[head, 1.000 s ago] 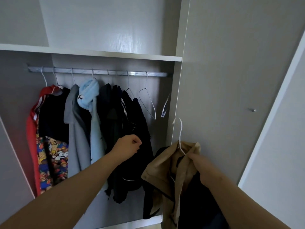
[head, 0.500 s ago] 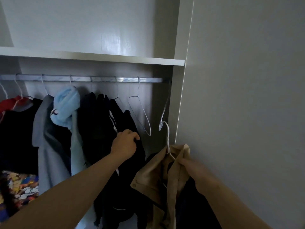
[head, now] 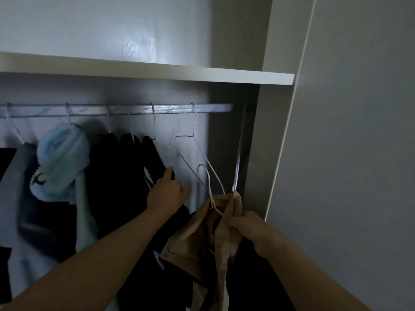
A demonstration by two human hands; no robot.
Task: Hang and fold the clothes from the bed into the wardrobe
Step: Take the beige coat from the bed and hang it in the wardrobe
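The right hand (head: pixel 248 230), lower centre-right, grips the tan jacket (head: pixel 197 239) bunched round its white wire hanger (head: pixel 210 194). The hanger's hook stands free below the rail (head: pixel 134 110). The left hand (head: pixel 167 194) lies against the edge of the black garments (head: pixel 125 176) at mid-frame (I cannot tell whether it pinches or only pushes). Best to part the black clothes leftward, then lift the hook onto the rail beside the empty hanger (head: pixel 190 153) without tangling the wires.
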